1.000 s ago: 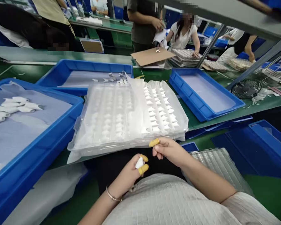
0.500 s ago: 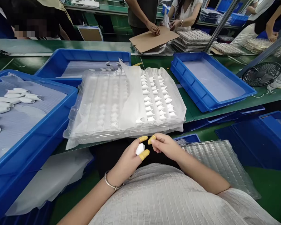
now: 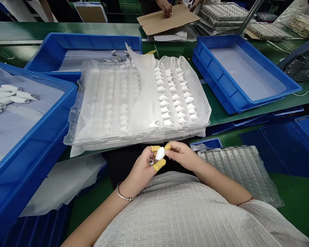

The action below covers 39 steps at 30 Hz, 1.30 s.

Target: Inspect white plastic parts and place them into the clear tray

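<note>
A small white hollow plastic piece is held close in front of my body. My left hand has its yellow-capped fingers and thumb around the piece. A dark-holed round end shows in the same hand; whether it belongs to that piece I cannot tell. My right hand, also with a yellow finger cap, pinches the piece's right side between thumb and forefinger. Just beyond my hands lies a clear plastic tray, where rows of similar white pieces stand uncovered on the right. Thin white sheeting covers the middle.
At left a blue bin holds several loose white pieces. Another blue bin stands behind the tray, and stacked blue bins at right. An empty-looking clear tray lies low right. A fan and a co-worker's hand on cardboard are farther off.
My right hand has moved left and now touches the white piece, which has turned and sits farther out at my left fingertips. The camera view has tilted downward.
</note>
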{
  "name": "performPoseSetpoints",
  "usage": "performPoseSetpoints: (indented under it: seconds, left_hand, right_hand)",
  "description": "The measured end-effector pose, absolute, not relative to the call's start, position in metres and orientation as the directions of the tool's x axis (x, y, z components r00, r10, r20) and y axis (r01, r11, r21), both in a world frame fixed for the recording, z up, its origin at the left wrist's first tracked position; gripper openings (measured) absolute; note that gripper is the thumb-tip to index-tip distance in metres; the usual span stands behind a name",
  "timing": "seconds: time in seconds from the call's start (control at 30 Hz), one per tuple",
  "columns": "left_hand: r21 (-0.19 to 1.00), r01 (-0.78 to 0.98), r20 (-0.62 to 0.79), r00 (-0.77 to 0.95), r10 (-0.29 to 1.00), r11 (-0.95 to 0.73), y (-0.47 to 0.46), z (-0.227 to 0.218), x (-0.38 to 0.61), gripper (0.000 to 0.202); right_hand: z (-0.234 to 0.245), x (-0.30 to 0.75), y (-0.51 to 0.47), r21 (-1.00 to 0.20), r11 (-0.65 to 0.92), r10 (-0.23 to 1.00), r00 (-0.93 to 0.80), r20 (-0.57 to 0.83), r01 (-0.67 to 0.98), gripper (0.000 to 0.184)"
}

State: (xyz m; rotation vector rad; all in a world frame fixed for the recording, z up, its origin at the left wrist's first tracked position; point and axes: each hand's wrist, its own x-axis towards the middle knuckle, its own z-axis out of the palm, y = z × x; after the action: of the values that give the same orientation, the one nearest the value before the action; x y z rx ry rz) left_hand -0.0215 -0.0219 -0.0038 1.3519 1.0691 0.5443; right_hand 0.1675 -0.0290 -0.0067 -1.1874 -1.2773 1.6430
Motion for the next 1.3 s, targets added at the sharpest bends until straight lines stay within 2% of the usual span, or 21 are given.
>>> performPoseSetpoints:
  seconds: [0.1, 0.2, 0.3, 0.47, 0.53, 0.7, 0.83, 0.9, 0.97, 1.07, 1.13, 1.2, 1.3]
  left_hand:
    - [0.91, 0.403, -0.275, 0.405, 0.872, 0.1, -0.021, -0.005, -0.024, 0.025]
    - [0.83, 0.553, -0.203, 0.414, 0.887, -0.069, -0.021, -0.005, -0.025, 0.019]
    - [0.803, 0.574, -0.152, 0.458, 0.876, -0.161, -0.022, -0.006, -0.026, 0.017]
    - [0.853, 0.513, -0.196, 0.483, 0.853, -0.095, -0.025, -0.008, -0.03, 0.014]
    - [0.856, 0.509, -0.198, 0.478, 0.856, -0.087, -0.025, -0.009, -0.031, 0.015]
    - [0.847, 0.523, -0.201, 0.476, 0.856, -0.092, -0.022, -0.01, -0.031, 0.013]
    - [0.918, 0.392, -0.238, 0.419, 0.876, 0.062, -0.021, -0.012, -0.03, 0.02]
    - [0.944, 0.304, -0.244, 0.388, 0.889, 0.126, -0.021, -0.013, -0.03, 0.022]
    - [0.954, 0.257, -0.246, 0.368, 0.897, 0.156, -0.021, -0.013, -0.032, 0.021]
    - [0.959, 0.227, -0.247, 0.371, 0.896, 0.17, -0.021, -0.013, -0.034, 0.021]
    - [0.964, 0.217, -0.226, 0.372, 0.901, 0.152, -0.021, -0.013, -0.035, 0.022]
    - [0.968, 0.229, -0.183, 0.362, 0.914, 0.103, -0.021, -0.014, -0.035, 0.021]
    - [0.962, 0.272, -0.101, 0.35, 0.931, 0.002, -0.021, -0.013, -0.036, 0.017]
  right_hand:
    - [-0.009, 0.16, -0.031, -0.968, -0.249, 0.928, -0.291, -0.235, -0.014, 0.03]
    - [-0.011, 0.151, -0.032, -0.963, -0.242, 0.938, -0.225, -0.263, 0.119, 0.038]
    - [-0.014, 0.148, -0.031, -0.957, -0.202, 0.953, -0.184, -0.241, 0.208, 0.039]
    - [-0.019, 0.154, -0.026, -0.942, -0.334, 0.924, -0.207, -0.322, -0.025, 0.041]
    - [-0.021, 0.158, -0.025, -0.936, -0.347, 0.923, -0.197, -0.33, -0.06, 0.04]
    - [-0.022, 0.165, -0.026, -0.947, -0.322, 0.889, -0.344, -0.304, 0.005, 0.036]
    - [-0.02, 0.169, -0.024, -0.96, -0.279, 0.904, -0.346, -0.253, -0.026, 0.031]
    - [-0.017, 0.171, -0.023, -0.982, -0.189, 0.929, -0.322, -0.184, 0.016, 0.03]
    - [-0.014, 0.173, -0.024, -0.99, -0.051, 0.947, -0.307, -0.091, 0.135, 0.028]
    - [-0.011, 0.174, -0.026, -0.94, 0.16, 0.948, -0.311, 0.061, 0.301, 0.025]
    - [-0.01, 0.173, -0.028, -0.911, 0.23, 0.941, -0.316, 0.119, 0.341, 0.023]
    - [-0.011, 0.172, -0.03, -0.918, 0.22, 0.941, -0.319, 0.112, 0.329, 0.031]
    - [-0.013, 0.17, -0.029, -0.97, 0.073, 0.95, -0.312, -0.003, 0.233, 0.046]
